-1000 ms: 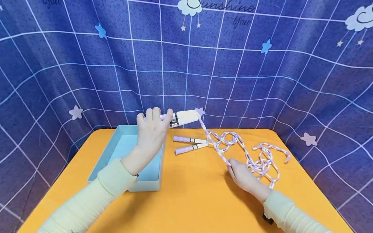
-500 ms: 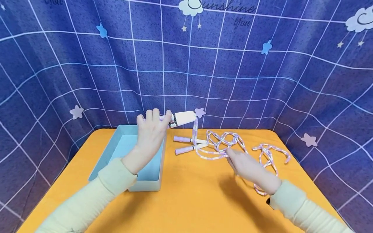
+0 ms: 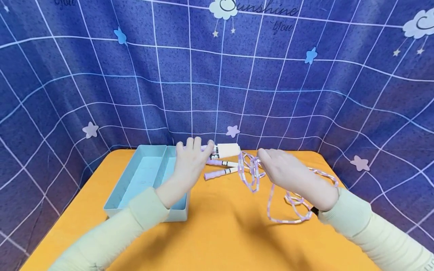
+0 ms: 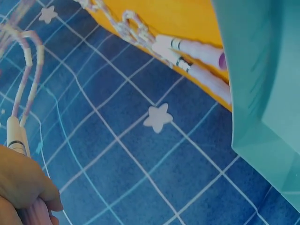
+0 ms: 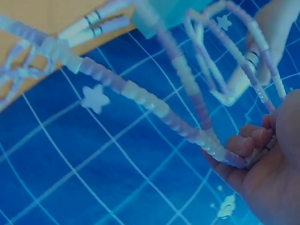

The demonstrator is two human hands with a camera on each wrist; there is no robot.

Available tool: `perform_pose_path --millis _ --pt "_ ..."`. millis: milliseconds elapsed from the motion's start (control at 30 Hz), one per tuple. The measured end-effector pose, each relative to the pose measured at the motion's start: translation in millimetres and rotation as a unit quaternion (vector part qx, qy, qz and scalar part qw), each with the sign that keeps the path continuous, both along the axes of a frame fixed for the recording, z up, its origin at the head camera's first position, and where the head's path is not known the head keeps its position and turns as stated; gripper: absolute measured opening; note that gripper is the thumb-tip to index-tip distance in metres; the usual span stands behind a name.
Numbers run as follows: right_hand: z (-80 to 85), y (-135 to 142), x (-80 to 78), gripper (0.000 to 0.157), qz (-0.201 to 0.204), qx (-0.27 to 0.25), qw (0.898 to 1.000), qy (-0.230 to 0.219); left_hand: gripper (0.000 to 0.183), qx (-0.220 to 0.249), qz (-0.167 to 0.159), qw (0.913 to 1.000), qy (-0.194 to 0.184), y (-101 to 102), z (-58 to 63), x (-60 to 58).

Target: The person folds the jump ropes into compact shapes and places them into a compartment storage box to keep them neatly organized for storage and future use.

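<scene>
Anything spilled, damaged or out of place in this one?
Nothing looks spilled or damaged. The untidiest spot is the beaded rope straggling in uneven loops across the orange table, while the right hand holds some of its loops bunched together.

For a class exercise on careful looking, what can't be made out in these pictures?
Head view: the purple ends of the held handles, partly covered by the left grip.
Head view: the print on them, too small to read.
Head view: part of the tray, hidden by the left sleeve.
Left wrist view: more of the tray, cut off by the right edge.
Right wrist view: the stretch of rope that the right grip covers.
</scene>
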State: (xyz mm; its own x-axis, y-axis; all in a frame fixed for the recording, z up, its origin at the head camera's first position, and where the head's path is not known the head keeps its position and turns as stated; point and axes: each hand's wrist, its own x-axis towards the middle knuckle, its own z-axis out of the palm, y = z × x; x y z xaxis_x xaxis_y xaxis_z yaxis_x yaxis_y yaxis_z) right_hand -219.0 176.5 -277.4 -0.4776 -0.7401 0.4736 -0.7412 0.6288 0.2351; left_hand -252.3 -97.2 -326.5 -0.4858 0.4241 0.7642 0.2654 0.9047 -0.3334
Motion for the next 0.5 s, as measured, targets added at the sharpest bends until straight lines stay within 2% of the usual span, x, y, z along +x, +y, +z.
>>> perform_pose_path --millis 133,367,500 --pt "14.8 -7.9 0.6 0.018 0.011 0.015 0.999 0.030 0.032 -0.012 -0.027 0.9995 0.013 11.2 -6.0 1.6" --pt "32.8 -20.9 -3.2 0.016 0.000 0.034 0.997 0.063 0.029 -0.054 -0.048 0.9973 0.010 29.1 -12.6 6.5" --pt "40.7 -25.5 -9.5 0.016 -0.004 0.041 0.995 0.087 0.028 -0.060 -0.060 0.9961 0.025 37.0 -13.8 9.9"
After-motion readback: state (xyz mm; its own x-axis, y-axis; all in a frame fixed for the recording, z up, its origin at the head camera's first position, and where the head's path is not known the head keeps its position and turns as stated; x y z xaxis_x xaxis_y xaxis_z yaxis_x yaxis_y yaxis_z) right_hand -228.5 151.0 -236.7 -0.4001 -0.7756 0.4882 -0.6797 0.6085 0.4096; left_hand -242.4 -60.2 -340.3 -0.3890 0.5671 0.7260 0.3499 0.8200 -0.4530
